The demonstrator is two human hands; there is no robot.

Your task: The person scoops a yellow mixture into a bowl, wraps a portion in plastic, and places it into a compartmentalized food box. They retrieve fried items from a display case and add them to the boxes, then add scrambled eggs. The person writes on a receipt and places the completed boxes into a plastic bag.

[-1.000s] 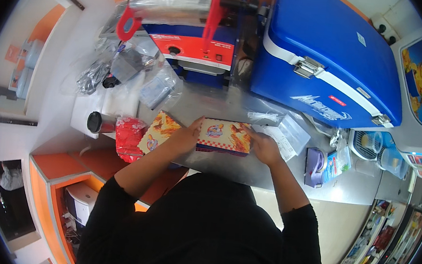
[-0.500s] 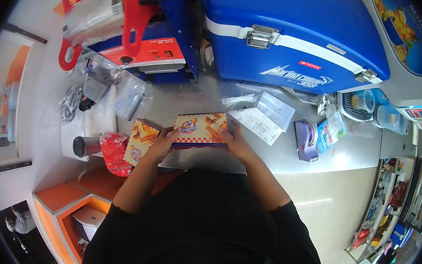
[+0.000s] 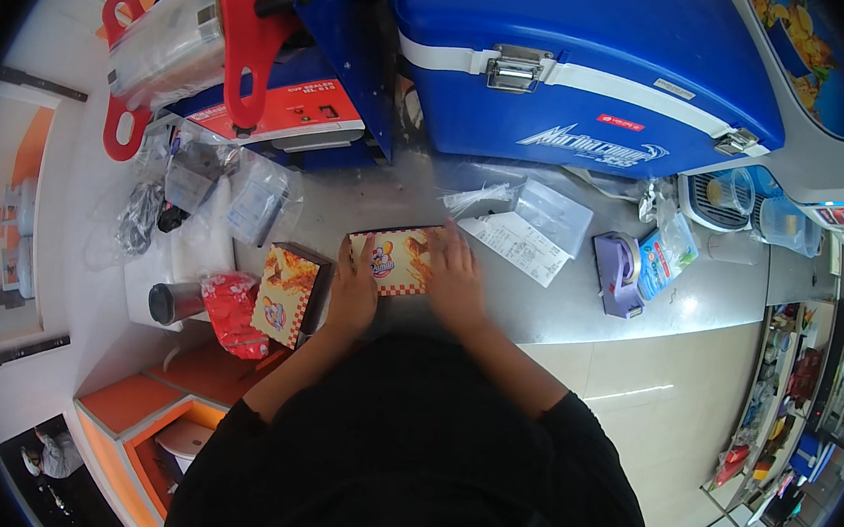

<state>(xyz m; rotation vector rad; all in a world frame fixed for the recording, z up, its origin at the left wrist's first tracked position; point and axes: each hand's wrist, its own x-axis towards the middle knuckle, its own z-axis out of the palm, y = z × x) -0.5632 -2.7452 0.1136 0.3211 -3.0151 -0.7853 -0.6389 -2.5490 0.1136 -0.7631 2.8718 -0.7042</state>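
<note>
A small food carton (image 3: 400,260) with a cream, food-printed lid and red checked border lies on the metal counter in front of me. My left hand (image 3: 351,292) rests on its left end, fingers stretched forward over the lid. Across its right end lies my right hand (image 3: 456,279), fingers extended and flat. Parts of the lid are hidden under both hands. To the left of my left hand stands a second carton (image 3: 285,294) of the same print, turned at an angle, its dark side showing.
A blue cooler box (image 3: 577,96) and a red-and-blue sealing machine (image 3: 275,110) stand at the back. Receipts (image 3: 519,244) and a purple tape dispenser (image 3: 620,273) lie to the right. Plastic bags (image 3: 259,194), a red packet (image 3: 237,313) and a dark-lidded cup (image 3: 174,302) are on the left.
My hands have shifted from gripping the carton's sides to lying over its lid with fingers stretched forward. The carton sits slightly farther left.
</note>
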